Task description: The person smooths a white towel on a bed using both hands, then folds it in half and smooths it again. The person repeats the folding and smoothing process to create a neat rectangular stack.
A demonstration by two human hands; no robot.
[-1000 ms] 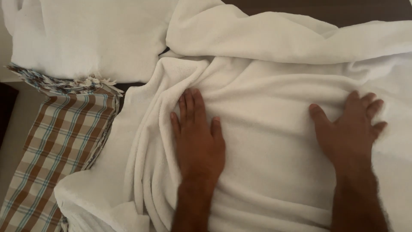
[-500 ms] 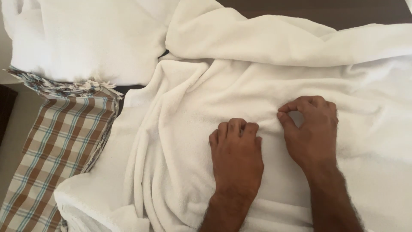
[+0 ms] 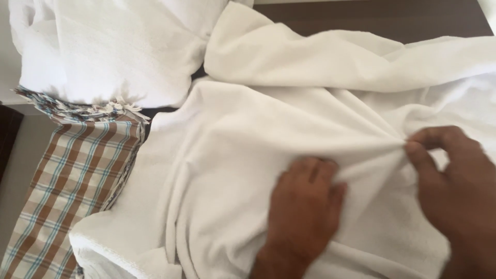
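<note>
The left hand (image 3: 305, 206) lay knuckles-up with its fingers curled into a fold of the white towel (image 3: 248, 155), which was spread crumpled across the dark table (image 3: 372, 15). The right hand (image 3: 457, 191) pinched a raised ridge of the same towel between thumb and forefinger, the fingers closed narrowly. Two hands, one checked cloth (image 3: 72, 181) at left and one second white bundle (image 3: 108, 46) at upper left were counted.

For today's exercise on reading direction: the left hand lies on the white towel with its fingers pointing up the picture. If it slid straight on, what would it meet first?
Probably the raised fold of the white towel that the right hand pinches, just beyond the left hand; depth is unclear.
</note>
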